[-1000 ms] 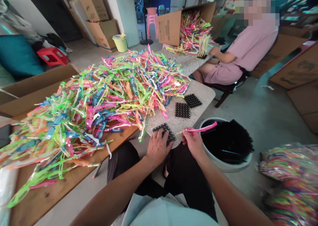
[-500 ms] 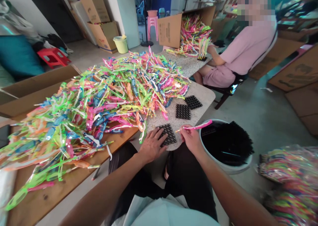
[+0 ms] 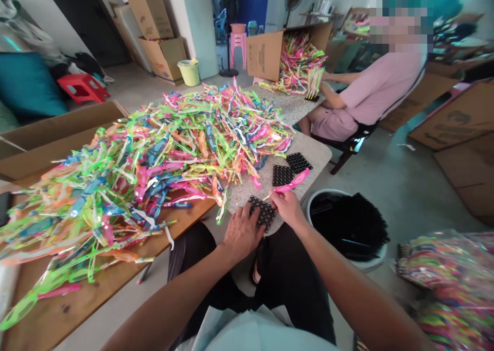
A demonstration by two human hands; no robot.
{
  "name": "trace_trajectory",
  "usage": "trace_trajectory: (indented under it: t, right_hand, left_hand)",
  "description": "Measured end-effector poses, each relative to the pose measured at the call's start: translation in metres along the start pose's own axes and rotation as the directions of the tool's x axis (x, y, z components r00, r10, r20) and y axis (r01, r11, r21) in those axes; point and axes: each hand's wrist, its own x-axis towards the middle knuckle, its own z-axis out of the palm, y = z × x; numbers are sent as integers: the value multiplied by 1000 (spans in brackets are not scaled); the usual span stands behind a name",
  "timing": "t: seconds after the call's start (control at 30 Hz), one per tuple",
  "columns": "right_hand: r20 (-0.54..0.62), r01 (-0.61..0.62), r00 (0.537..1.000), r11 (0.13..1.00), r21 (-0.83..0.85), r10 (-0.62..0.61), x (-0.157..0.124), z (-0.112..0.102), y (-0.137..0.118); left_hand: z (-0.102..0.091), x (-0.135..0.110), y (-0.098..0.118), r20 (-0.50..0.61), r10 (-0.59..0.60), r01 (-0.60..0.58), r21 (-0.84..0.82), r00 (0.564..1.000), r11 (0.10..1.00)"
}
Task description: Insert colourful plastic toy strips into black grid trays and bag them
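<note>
Since the earlier frame, the right hand (image 3: 287, 207) has moved a little forward and to the left, and its pink stick (image 3: 291, 182) now has the wide end more raised. Before, this end was near the bucket (image 3: 366, 265); now it appears above the stone table (image 3: 316, 156).

The thumb and fingers of the right hand are pinching the pink stick near its pale tip. This tip points to the left, close to the far edge of the black grid (image 3: 266, 217); whether they touch, I cannot tell.

The left hand (image 3: 241, 232) lies with its fingers upon the same grid, at the near corner of the stone table. I cannot tell whether its thumb also grips the edge.

Farther back lie two other grids, the middle grid (image 3: 283, 175) and the far grid (image 3: 299, 162), placed close together. To the left is a big pile (image 3: 185, 145) of bright plastic pieces, spread also over the wooden table (image 3: 65, 310). The bucket stands on the right with black things (image 3: 349, 225) inside. Beyond, a co-worker (image 3: 386, 83) sits with an arm stretched forward.
</note>
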Motion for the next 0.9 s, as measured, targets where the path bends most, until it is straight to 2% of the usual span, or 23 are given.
trace_trajectory:
  t: [0.13,0.23,0.33,0.43,0.53,0.67,0.8,0.9]
  right_hand:
    - [-79,1,997,993,-117,-10,-7,-8,1]
    - [-131,11,991,991,-133,-29,-9,-10,6]
    - [-186,38,981,994,-102,-57,-7,-9,17]
    - [-242,27,969,996,-86,-48,-4,-6,31]
    - [-264,26,963,997,-77,-46,-3,-2,40]
    - [-238,33,970,997,-72,-49,-6,2,42]
    - [-223,64,971,992,-109,-87,-11,1,38]
    - [-206,45,976,994,-104,-66,-12,0,38]
  left_hand:
    - [-6,-4,-21,-109,160,-160,6,981,987]
    - [2,-6,-46,-151,393,-381,98,907,919]
    - [18,-4,-60,-203,483,-437,235,852,868]
    - [31,-1,-56,-287,473,-388,308,833,869]
    - [37,3,-43,-314,401,-304,316,861,899]
    - [38,6,-33,-314,323,-232,295,893,927]
    - [38,5,-38,-312,327,-248,266,892,931]
    - [35,4,-48,-325,336,-270,230,884,935]
